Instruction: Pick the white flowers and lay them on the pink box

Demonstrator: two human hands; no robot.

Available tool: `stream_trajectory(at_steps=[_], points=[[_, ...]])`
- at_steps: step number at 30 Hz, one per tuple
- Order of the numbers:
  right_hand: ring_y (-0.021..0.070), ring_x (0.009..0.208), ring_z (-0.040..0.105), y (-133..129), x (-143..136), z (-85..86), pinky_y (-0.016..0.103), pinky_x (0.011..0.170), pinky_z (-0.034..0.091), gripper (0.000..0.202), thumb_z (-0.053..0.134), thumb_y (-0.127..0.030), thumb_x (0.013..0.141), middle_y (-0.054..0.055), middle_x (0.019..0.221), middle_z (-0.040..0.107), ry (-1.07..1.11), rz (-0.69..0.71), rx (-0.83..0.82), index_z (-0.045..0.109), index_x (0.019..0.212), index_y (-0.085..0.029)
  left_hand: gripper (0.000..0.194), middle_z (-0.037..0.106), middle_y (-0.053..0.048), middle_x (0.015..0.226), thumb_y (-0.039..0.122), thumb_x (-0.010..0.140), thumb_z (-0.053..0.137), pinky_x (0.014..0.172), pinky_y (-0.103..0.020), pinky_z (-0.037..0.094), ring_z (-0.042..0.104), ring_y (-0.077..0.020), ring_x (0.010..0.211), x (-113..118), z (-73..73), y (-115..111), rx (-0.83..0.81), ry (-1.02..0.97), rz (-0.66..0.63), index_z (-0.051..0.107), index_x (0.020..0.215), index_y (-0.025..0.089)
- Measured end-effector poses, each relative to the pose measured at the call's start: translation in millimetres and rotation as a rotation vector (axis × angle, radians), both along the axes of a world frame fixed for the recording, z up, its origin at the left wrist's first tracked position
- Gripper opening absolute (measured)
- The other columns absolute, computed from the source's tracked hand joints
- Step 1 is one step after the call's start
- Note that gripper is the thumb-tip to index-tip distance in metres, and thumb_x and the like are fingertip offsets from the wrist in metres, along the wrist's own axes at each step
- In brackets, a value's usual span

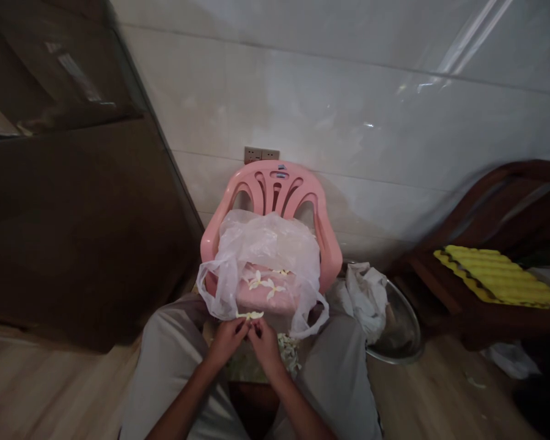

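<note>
My left hand (230,335) and my right hand (263,339) meet between my knees, fingertips pinched together. Both grip a small cream-white flower (251,316), whose petals show above the fingers; its stem is hidden by them. Just beyond, on the seat of a pink plastic chair (332,256), a translucent plastic bag (268,235) lies spread with its handles hanging forward. A few loose white flowers (275,288) rest on the bag. Beneath my right wrist is a heap of pale, greenish-white bits (289,353), partly covered by my arm.
A metal basin (401,330) holding a white plastic bag (369,299) stands right of my knee. Farther right, a dark wooden chair (433,269) bears a yellow ridged tray (499,278). A large brown panel (73,232) rises at left. The tiled wall (348,122) has a socket (262,154).
</note>
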State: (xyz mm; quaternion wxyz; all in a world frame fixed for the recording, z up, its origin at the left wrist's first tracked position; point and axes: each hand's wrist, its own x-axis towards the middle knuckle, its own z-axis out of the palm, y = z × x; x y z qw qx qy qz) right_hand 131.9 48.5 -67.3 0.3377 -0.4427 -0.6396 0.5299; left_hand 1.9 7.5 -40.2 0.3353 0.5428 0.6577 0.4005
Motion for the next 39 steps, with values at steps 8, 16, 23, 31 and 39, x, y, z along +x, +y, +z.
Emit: stream_trajectory(at_steps=[8, 16, 23, 31, 39], points=[[0.0175, 0.066, 0.058, -0.9, 1.5, 2.5, 0.027, 0.063, 0.045, 0.029, 0.055, -0.047, 0.085, 0.002, 0.071, 0.066, 0.001, -0.02, 0.017, 0.06, 0.079, -0.02, 0.039, 0.071, -0.002, 0.067, 0.047, 0.09, 0.048, 0.07, -0.027, 0.047, 0.064, -0.0211, 0.07, 3.9, 2.8, 0.4, 0.012, -0.03, 0.035, 0.072, 0.076, 0.02], [0.0146, 0.058, 0.053, -1.8, -2.2, 3.6, 0.024, 0.053, 0.043, 0.03, 0.057, -0.05, 0.082, -0.001, 0.066, 0.06, 0.095, -0.058, -0.126, 0.055, 0.076, -0.021, 0.04, 0.074, -0.004, 0.07, 0.046, 0.09, 0.047, 0.066, -0.027, 0.047, 0.066, -0.0213, 0.069, 4.7, 3.7, 0.9, 0.012, -0.025, 0.03, 0.074, 0.079, 0.019], [0.0112, 0.052, 0.045, -3.3, -4.9, 5.4, 0.022, 0.045, 0.036, 0.031, 0.062, -0.05, 0.078, -0.002, 0.067, 0.057, 0.176, -0.1, -0.255, 0.055, 0.077, -0.02, 0.041, 0.074, -0.004, 0.068, 0.046, 0.091, 0.046, 0.066, -0.027, 0.047, 0.067, -0.0213, 0.068, 4.5, 5.9, 0.3, 0.005, 0.019, 0.025, 0.074, 0.08, 0.019], [0.0136, 0.059, 0.052, -4.7, -1.9, 7.2, 0.023, 0.053, 0.043, 0.025, 0.057, -0.044, 0.08, -0.003, 0.065, 0.057, 0.116, -0.112, -0.147, 0.05, 0.073, -0.021, 0.042, 0.073, -0.004, 0.069, 0.046, 0.093, 0.044, 0.067, -0.026, 0.046, 0.066, -0.0202, 0.069, 3.9, 4.4, 2.3, -0.016, 0.013, -0.033, 0.073, 0.083, 0.018], [0.0143, 0.059, 0.056, -6.7, -0.4, 10.4, 0.024, 0.056, 0.043, 0.022, 0.053, -0.04, 0.083, -0.002, 0.065, 0.06, 0.05, -0.113, -0.011, 0.05, 0.072, -0.022, 0.044, 0.072, -0.003, 0.069, 0.045, 0.094, 0.04, 0.066, -0.024, 0.046, 0.065, -0.0183, 0.068, 1.5, 3.2, 2.5, -0.027, 0.017, -0.064, 0.071, 0.08, 0.017]])
